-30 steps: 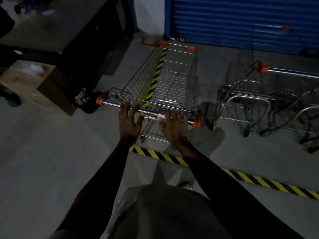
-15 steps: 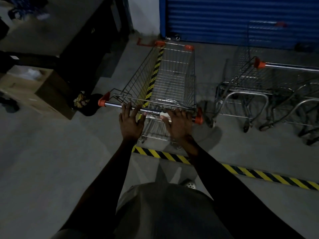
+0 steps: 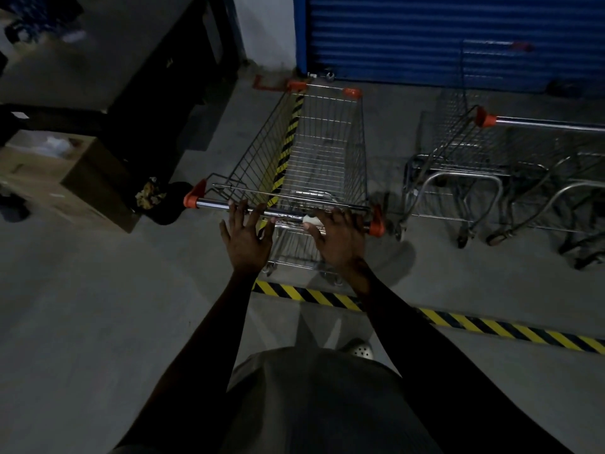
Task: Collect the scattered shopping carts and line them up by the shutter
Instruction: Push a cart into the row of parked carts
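Grey concrete floor [image 3: 98, 322] fills the head view, a blue ribbed roller shutter [image 3: 458, 37] across the upper right. At centre stands the silver wire shopping cart [image 3: 327, 142], nose close to the shutter; parked wire carts [image 3: 458, 152] sit at right. The left hand [image 3: 247, 239] is splayed, straight fingertips touching the chrome handle bar with orange end caps [image 3: 216, 203]; the right hand [image 3: 339, 239] seems to curl its fingers over it. Better, I judge: grip with 2 hands, push evenly, ease the nose toward those carts, stop short of the shutter.
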Tool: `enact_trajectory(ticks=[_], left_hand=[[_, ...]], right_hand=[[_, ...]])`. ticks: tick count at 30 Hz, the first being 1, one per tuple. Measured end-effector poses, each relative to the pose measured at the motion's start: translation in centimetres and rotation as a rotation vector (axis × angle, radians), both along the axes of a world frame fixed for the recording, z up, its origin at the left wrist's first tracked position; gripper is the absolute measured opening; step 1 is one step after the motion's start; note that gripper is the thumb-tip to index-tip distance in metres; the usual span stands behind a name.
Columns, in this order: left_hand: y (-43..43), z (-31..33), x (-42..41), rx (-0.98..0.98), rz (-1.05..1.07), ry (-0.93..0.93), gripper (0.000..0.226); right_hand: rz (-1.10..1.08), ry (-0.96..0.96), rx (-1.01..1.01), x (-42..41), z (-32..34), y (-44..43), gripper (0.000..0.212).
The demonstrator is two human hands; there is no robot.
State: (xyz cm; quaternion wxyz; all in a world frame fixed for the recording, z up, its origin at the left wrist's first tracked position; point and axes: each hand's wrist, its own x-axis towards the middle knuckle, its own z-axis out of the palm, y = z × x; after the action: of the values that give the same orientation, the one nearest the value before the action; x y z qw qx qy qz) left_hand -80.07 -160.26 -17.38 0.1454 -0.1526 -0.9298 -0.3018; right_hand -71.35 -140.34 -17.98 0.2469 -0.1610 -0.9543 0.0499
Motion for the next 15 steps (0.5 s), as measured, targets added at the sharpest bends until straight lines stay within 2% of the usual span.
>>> enact_trajectory(ticks=[9,15], left_hand=[[-0.74,-0.18,0.58,-0.019,-0.01,-0.02,0.044],[-0.67,0.21,0.58,-0.024,-0.005,-0.037,0.045]], right_hand=[[0.017,0.035,-0.003,0.81,0.22,-0.45,0.043],[0.014,-0.01,-0.009,1.05,0.73,-0.55,0.042]])
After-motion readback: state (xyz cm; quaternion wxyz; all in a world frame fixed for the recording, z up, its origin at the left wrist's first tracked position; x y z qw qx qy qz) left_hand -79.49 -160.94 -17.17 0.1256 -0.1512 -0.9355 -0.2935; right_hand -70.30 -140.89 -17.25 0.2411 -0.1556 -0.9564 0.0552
